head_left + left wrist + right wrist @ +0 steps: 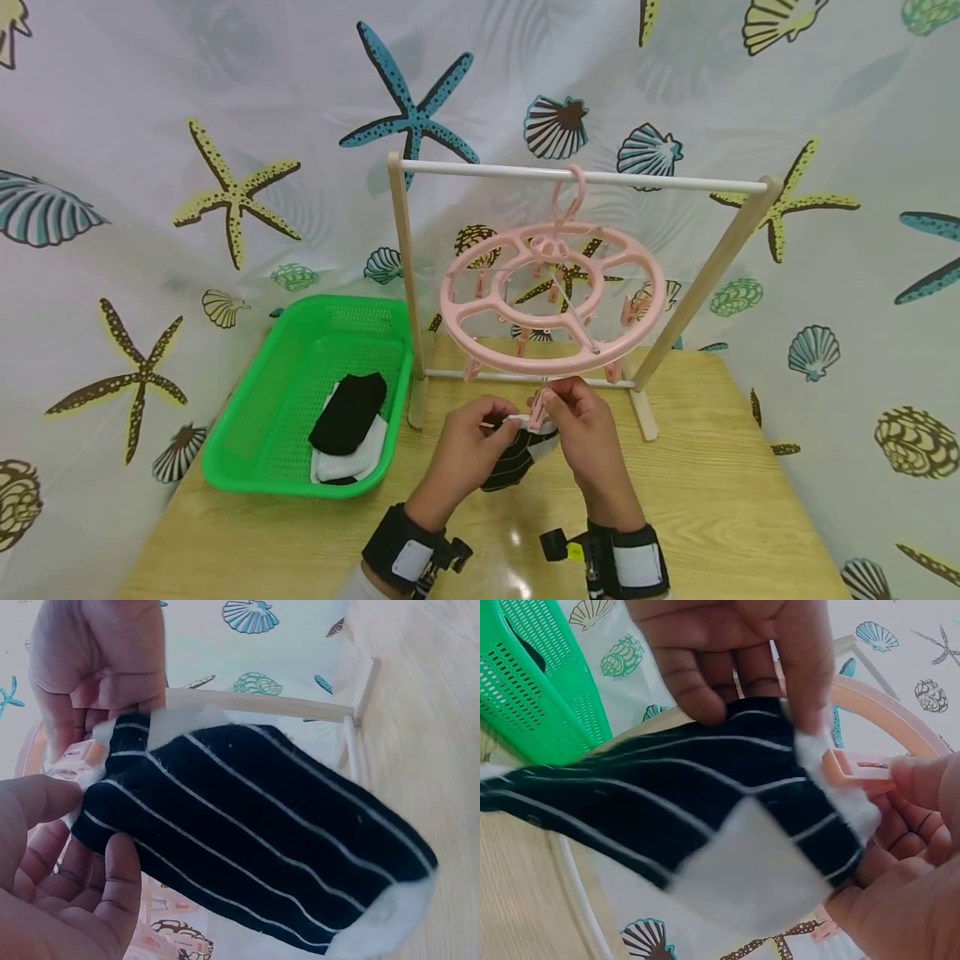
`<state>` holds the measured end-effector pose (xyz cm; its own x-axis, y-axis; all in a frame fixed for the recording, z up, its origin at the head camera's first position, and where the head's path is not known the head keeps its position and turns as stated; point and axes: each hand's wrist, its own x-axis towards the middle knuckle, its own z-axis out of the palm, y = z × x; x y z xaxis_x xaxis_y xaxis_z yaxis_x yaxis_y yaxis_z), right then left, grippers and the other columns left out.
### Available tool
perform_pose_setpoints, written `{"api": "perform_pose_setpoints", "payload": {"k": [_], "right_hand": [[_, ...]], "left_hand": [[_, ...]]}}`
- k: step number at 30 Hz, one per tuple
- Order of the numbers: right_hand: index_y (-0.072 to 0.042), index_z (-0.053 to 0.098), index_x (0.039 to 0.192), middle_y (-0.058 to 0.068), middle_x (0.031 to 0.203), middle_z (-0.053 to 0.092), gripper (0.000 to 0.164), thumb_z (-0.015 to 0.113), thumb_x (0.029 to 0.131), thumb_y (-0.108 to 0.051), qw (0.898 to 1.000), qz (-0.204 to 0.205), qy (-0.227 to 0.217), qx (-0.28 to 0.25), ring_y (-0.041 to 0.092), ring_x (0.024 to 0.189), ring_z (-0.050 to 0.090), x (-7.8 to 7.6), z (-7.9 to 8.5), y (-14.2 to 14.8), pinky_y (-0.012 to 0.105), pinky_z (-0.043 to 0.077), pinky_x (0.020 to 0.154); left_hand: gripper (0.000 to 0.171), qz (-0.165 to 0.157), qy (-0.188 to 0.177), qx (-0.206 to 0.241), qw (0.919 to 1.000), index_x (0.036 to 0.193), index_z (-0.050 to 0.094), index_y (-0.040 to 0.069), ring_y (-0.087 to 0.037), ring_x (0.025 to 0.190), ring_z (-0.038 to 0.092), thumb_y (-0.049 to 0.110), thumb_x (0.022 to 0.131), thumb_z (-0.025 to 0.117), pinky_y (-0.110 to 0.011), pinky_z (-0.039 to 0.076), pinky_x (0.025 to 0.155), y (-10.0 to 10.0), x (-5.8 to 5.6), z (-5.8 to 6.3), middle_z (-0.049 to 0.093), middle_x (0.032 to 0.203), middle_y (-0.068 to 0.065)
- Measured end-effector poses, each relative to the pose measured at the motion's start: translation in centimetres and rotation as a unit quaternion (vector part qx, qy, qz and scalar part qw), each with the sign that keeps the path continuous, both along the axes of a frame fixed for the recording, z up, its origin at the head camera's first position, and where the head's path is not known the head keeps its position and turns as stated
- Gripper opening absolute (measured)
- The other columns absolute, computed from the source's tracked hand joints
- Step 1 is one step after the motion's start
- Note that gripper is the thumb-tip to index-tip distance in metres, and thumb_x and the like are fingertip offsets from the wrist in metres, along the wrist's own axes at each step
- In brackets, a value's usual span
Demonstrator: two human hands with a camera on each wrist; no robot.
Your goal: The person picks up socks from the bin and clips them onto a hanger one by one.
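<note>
A black sock [247, 817] with thin white stripes and a white heel and toe hangs by its cuff under the front of a pink round drying hanger [555, 365]. My left hand [468, 446] pinches the cuff between thumb and fingers. My right hand [588, 433] pinches a pink clothespin [859, 766], whose jaws sit over the white inner edge of the cuff. In the right wrist view the sock stretches leftward between both hands, its white heel patch facing the camera.
The hanger hooks over the white bar [480, 170] of a wooden-legged stand [408, 275]. Several more pink clothespins dangle from its rings. A green basket [258, 400] at the left holds a black folded sock [348, 414] and white ones on the wooden table [720, 467].
</note>
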<state>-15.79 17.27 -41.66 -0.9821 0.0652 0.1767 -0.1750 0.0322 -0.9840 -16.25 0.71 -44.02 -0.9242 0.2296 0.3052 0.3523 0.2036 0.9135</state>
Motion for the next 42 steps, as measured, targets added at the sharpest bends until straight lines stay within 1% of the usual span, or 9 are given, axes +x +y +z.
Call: {"api": "perform_pose_setpoints", "payload": {"k": [6, 13, 22, 26, 29, 32, 34, 39, 42], "right_hand": [[0.009, 0.058, 0.109, 0.02, 0.101, 0.062, 0.015, 0.054, 0.101, -0.003, 1.0, -0.003, -0.001, 0.003, 0.022, 0.093, 0.062, 0.0, 0.4, 0.0, 0.029, 0.051, 0.078], [0.005, 0.057, 0.127, 0.019, 0.113, 0.061, 0.028, 0.052, 0.104, -0.01, 1.0, 0.006, -0.003, 0.022, 0.02, 0.1, 0.06, 0.0, 0.4, 0.2, 0.027, 0.049, 0.087], [0.004, 0.058, 0.13, 0.018, 0.121, 0.062, 0.032, 0.055, 0.103, -0.013, 0.999, 0.009, -0.019, 0.025, 0.019, 0.105, 0.059, 0.0, -0.2, -0.1, 0.026, 0.049, 0.089], [0.004, 0.058, 0.13, 0.018, 0.119, 0.062, 0.032, 0.055, 0.103, -0.012, 0.999, 0.009, -0.024, 0.025, 0.019, 0.103, 0.06, 0.2, -0.4, -0.4, 0.026, 0.049, 0.087], [0.005, 0.059, 0.129, 0.018, 0.115, 0.063, 0.031, 0.056, 0.102, -0.011, 1.0, 0.004, -0.014, 0.024, 0.019, 0.1, 0.062, 0.3, -0.4, -0.4, 0.026, 0.05, 0.085], [0.005, 0.06, 0.128, 0.018, 0.112, 0.064, 0.031, 0.057, 0.101, -0.01, 1.0, 0.007, -0.007, 0.024, 0.019, 0.098, 0.062, 0.3, -0.5, -0.2, 0.027, 0.051, 0.084], [0.005, 0.06, 0.128, 0.018, 0.111, 0.064, 0.031, 0.057, 0.102, -0.011, 1.0, 0.013, -0.004, 0.028, 0.019, 0.097, 0.062, 0.3, -0.5, -0.1, 0.027, 0.051, 0.084], [0.006, 0.06, 0.129, 0.023, 0.112, 0.063, 0.032, 0.057, 0.102, -0.011, 0.999, 0.021, -0.001, 0.027, 0.02, 0.097, 0.062, 0.2, -0.5, -0.1, 0.027, 0.05, 0.085], [0.006, 0.059, 0.13, 0.027, 0.115, 0.062, 0.033, 0.057, 0.102, -0.011, 0.999, 0.024, 0.002, 0.026, 0.02, 0.097, 0.062, 0.3, -0.6, -0.1, 0.027, 0.05, 0.087]], "left_hand": [[0.009, -0.007, 0.002, 0.013, 0.9999, 0.102, 0.071, 0.009, -0.018, 0.09, 0.064, 0.014, 0.095, 0.068, -0.03, 0.053, 0.074, 0.2, -0.2, 1.0, 0.07, 0.096, 0.0], [0.008, -0.002, 0.012, 0.024, 0.9996, 0.101, 0.072, 0.009, -0.018, 0.09, 0.064, 0.013, 0.094, 0.069, -0.029, 0.053, 0.073, 0.5, -0.6, 1.2, 0.07, 0.095, -0.001], [0.01, 0.008, 0.017, 0.005, 0.9998, 0.102, 0.072, 0.01, -0.016, 0.091, 0.064, 0.014, 0.094, 0.069, -0.031, 0.054, 0.073, -0.3, -0.6, 1.3, 0.07, 0.097, 0.001], [0.008, 0.036, 0.061, -0.008, 0.9974, 0.1, 0.072, 0.012, -0.015, 0.093, 0.064, 0.014, 0.093, 0.07, -0.033, 0.055, 0.075, -1.1, -0.7, 1.3, 0.069, 0.098, 0.0], [0.006, 0.061, 0.162, -0.027, 0.9846, 0.096, 0.071, 0.01, -0.018, 0.092, 0.065, 0.011, 0.09, 0.073, -0.035, 0.055, 0.073, -1.5, -1.3, 1.7, 0.069, 0.096, -0.003], [0.011, 0.095, 0.266, -0.056, 0.9577, 0.095, 0.072, 0.008, -0.021, 0.092, 0.063, 0.009, 0.086, 0.078, -0.036, 0.053, 0.075, -1.7, -2.0, 2.6, 0.068, 0.097, -0.005], [0.016, 0.112, 0.305, -0.078, 0.9425, 0.098, 0.073, 0.007, -0.024, 0.096, 0.06, 0.011, 0.084, 0.08, -0.037, 0.052, 0.08, -1.8, -2.4, 3.2, 0.066, 0.103, -0.007], [0.034, 0.126, 0.312, -0.165, 0.9269, 0.114, 0.074, 0.009, -0.03, 0.116, 0.05, 0.027, 0.086, 0.08, -0.046, 0.045, 0.095, -1.3, -3.0, 4.6, 0.06, 0.121, -0.012], [0.039, 0.128, 0.292, -0.206, 0.9254, 0.119, 0.073, 0.011, -0.033, 0.12, 0.047, 0.034, 0.088, 0.077, -0.051, 0.044, 0.097, -0.9, -3.1, 5.0, 0.059, 0.125, -0.014]]}}
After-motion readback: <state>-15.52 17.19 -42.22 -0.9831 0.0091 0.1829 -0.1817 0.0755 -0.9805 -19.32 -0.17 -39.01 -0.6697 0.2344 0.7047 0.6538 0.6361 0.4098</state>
